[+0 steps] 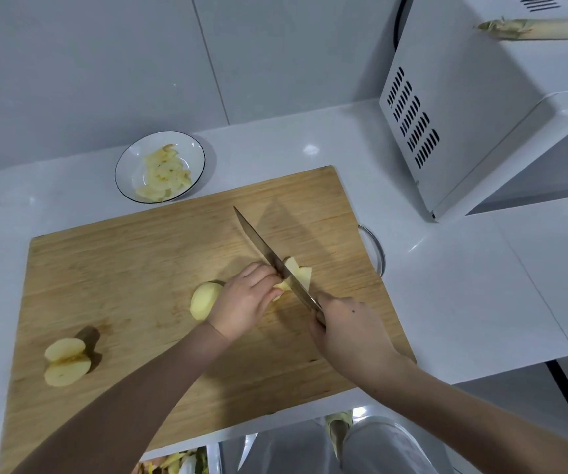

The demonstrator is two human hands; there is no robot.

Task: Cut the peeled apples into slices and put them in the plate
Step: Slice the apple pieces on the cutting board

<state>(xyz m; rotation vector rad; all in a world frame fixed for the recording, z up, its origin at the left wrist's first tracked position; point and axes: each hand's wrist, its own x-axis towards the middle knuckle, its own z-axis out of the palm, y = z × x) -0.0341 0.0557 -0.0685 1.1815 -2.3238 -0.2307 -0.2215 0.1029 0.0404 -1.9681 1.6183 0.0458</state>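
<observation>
Partway: slices [164,169] in plate [128,157] upper left; your left hand [245,299] pinches apple piece [298,273], right hand [347,323] grips knife [265,249]; apple [67,362] lower left uncut.

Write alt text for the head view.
A right hand slices a pale peeled apple piece with a long steel knife on a wooden cutting board, the left hand steadying it. Apple slices lie in a white black-rimmed plate.

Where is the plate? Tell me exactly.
In the head view, the plate sits upper left on the white counter, just beyond the far edge of the cutting board, apple slices inside.
</observation>
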